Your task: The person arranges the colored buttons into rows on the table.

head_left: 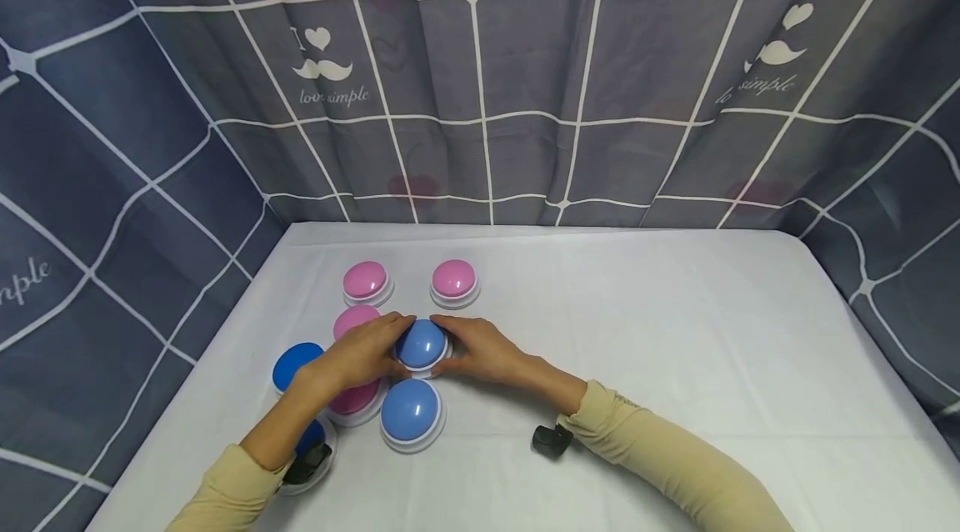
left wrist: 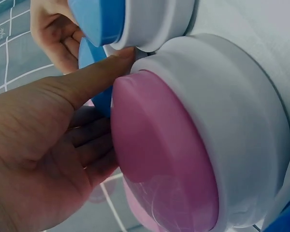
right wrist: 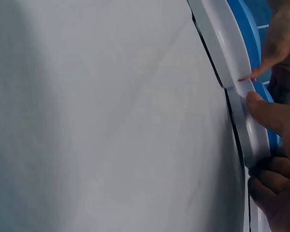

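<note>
Both hands hold a light-blue dome push button (head_left: 422, 343) with a white round base from its two sides. In the head view my left hand (head_left: 360, 355) grips its left edge, thumb toward me and fingers at the far side. My right hand (head_left: 483, 351) grips the right edge; its thumb presses the white base (right wrist: 253, 133) in the right wrist view. Another light-blue button (head_left: 410, 409) stands right in front of the held one. A pink button (left wrist: 164, 150) sits under my left hand, partly hidden by it in the head view.
Two pink buttons, one left (head_left: 365, 279) and one right (head_left: 453, 278), stand at the back; another pink button (head_left: 356, 318) peeks out behind my left hand. Two darker blue buttons, one farther (head_left: 296, 363) and one nearer (head_left: 312, 434), lie at left. Grid-patterned curtains (head_left: 525, 57) enclose the white table (head_left: 675, 332).
</note>
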The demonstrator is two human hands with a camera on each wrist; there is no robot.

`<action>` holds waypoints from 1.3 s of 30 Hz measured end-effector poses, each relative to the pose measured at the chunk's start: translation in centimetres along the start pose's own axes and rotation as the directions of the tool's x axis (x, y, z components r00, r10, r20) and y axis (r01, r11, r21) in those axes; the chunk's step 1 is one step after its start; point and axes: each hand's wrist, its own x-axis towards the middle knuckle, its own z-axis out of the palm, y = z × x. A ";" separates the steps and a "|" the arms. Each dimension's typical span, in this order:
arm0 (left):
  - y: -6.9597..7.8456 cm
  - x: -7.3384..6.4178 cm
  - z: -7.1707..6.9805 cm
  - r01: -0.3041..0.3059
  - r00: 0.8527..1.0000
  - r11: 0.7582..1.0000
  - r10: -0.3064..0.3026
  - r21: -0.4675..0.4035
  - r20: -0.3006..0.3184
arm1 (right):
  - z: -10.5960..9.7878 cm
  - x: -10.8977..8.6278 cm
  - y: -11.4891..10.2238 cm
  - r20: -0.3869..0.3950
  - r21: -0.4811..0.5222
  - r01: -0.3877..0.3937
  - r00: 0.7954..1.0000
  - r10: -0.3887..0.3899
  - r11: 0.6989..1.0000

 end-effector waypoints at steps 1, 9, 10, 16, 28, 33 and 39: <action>0.0 0.0 -0.1 -0.006 1.000 1.000 0.006 -0.002 -0.008 | 0.0 0.0 -0.1 -0.010 0.000 -0.002 1.000 0.002 1.000; 0.7 0.6 -1.1 -0.027 0.997 0.998 0.023 -0.048 -0.076 | -1.6 -0.3 -0.1 -0.093 0.035 0.011 0.996 -0.008 0.999; 0.9 0.9 -1.4 -0.040 0.996 0.998 0.036 -0.049 -0.087 | -2.2 -0.4 -0.1 -0.102 0.047 0.012 0.995 -0.007 0.999; 2.2 3.7 -2.8 -0.151 0.977 0.987 0.142 -0.047 -0.158 | -5.7 -1.0 0.9 -0.149 0.085 -0.006 0.989 0.019 0.996; 5.0 11.2 -3.7 -0.229 0.963 0.973 0.228 0.006 -0.146 | -11.2 -2.9 5.1 -0.199 0.108 -0.059 0.977 0.080 0.992; 5.3 13.7 -2.8 -0.246 0.962 0.968 0.249 0.040 -0.114 | -11.8 -3.5 6.8 -0.168 0.106 -0.106 0.978 0.123 0.989; 5.0 15.6 -1.5 -0.223 0.974 0.973 0.225 0.059 -0.029 | -11.1 -3.6 8.6 -0.126 0.106 -0.124 0.982 0.137 0.987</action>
